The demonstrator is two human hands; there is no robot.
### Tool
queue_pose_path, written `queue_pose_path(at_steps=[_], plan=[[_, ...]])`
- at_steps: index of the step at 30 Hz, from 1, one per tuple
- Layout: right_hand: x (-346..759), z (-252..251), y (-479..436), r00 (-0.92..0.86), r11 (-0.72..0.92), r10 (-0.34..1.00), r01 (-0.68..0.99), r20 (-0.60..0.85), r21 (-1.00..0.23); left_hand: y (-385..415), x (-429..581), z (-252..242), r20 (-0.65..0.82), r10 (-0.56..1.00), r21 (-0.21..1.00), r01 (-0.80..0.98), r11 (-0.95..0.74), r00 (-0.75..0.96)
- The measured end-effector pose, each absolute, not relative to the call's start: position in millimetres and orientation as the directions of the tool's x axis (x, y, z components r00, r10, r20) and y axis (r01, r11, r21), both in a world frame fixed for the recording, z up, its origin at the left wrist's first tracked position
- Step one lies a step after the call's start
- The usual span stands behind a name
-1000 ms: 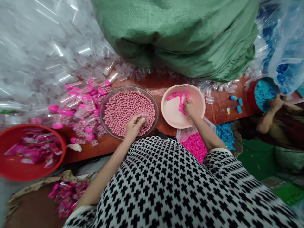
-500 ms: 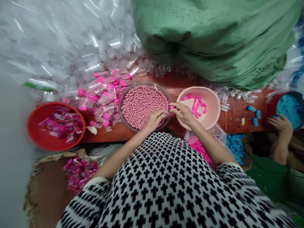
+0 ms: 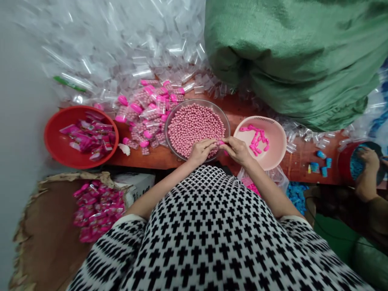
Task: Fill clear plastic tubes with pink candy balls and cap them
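Note:
Over the near right rim of a metal bowl (image 3: pixel 228 121) filled with pink beads (image 3: pixel 195 125), my two hands meet fingertip to fingertip. My left hand (image 3: pixel 201 151) is closed on a small clear tube, mostly covered by the fingers. A bright pink cap (image 3: pixel 221 142) sits at the tube's end, pinched by my right hand (image 3: pixel 238 150). Just right of that hand stands a pale pink basin (image 3: pixel 274 155) with several loose pink caps (image 3: pixel 256 139) in it. Bead-filled tubes with pink caps (image 3: pixel 148 109) lie piled left of the bowl.
A red basin (image 3: pixel 53 149) of pink packets stands at the left. Empty clear tubes (image 3: pixel 127 40) are heaped behind, beside a large green sack (image 3: pixel 291 60). An open carton (image 3: pixel 45 226) holds more packets. At right, a co-worker's hand (image 3: pixel 369 159) reaches into a basin of blue beads (image 3: pixel 356 165).
My hands have come together, bringing the pink cap against the tube. The view has shifted slightly. The co-worker's hand has moved into the blue beads.

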State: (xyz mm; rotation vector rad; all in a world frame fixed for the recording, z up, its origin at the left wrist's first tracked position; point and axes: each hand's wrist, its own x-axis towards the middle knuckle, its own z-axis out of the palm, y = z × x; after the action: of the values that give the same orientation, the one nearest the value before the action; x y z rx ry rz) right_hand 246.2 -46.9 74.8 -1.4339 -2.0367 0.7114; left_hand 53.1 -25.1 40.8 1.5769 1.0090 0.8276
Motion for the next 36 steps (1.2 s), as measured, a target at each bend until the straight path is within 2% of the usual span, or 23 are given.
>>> queue_pose_path(at_steps=[3, 6, 11, 15, 18, 22, 25, 29, 33, 36], plan=[[246.2, 76.8, -46.6, -0.371, 0.383, 0.916, 0.696, 0.153, -0.608, -26.3, 51.5, 42.3, 0.052, 0.911, 0.969, 0.201, -0.145, 0.408], [246.2, 75.3, -43.1, -0.438, 0.423, 0.892, 0.724, 0.111, -0.545, -25.1, 49.5, 43.0, 0.082, 0.891, 0.941, 0.259, -0.216, 0.447], [252.6, 76.2, -35.1, -0.523, 0.455, 0.851, 0.682, 0.053, -0.572, -24.2, 46.0, 49.9, 0.060, 0.841, 0.893, 0.348, -0.286, 0.538], [257.0, 89.9, -39.7, -0.532, 0.447, 0.844, 0.632, 0.065, -0.633, -29.9, 44.8, 58.1, 0.058, 0.851, 0.943, 0.250, -0.218, 0.522], [255.5, 98.7, -49.8, -0.540, 0.487, 0.837, 0.660, 0.089, -0.572, -35.2, 45.1, 61.8, 0.078, 0.853, 0.959, 0.196, -0.206, 0.517], [252.3, 96.1, -54.3, -0.539, 0.492, 0.841, 0.719, 0.053, -0.491, -37.6, 46.2, 60.8, 0.088, 0.844, 0.928, 0.264, -0.262, 0.530], [248.3, 91.7, -47.2, -0.494, 0.411, 0.869, 0.708, 0.013, -0.574, -35.7, 45.9, 58.1, 0.046, 0.865, 0.938, 0.277, -0.210, 0.500], [237.0, 98.2, -36.2, -0.350, 0.261, 0.936, 0.644, 0.027, -0.720, -31.8, 43.5, 56.8, -0.060, 0.936, 0.983, 0.183, -0.004, 0.346], [228.7, 108.5, -33.4, -0.305, 0.231, 0.952, 0.626, 0.039, -0.745, -30.1, 40.8, 59.2, -0.059, 0.959, 0.993, 0.118, 0.027, 0.277], [228.8, 108.8, -36.0, -0.339, 0.297, 0.936, 0.627, 0.091, -0.720, -31.5, 39.7, 63.5, -0.013, 0.957, 0.994, 0.109, -0.019, 0.290]])
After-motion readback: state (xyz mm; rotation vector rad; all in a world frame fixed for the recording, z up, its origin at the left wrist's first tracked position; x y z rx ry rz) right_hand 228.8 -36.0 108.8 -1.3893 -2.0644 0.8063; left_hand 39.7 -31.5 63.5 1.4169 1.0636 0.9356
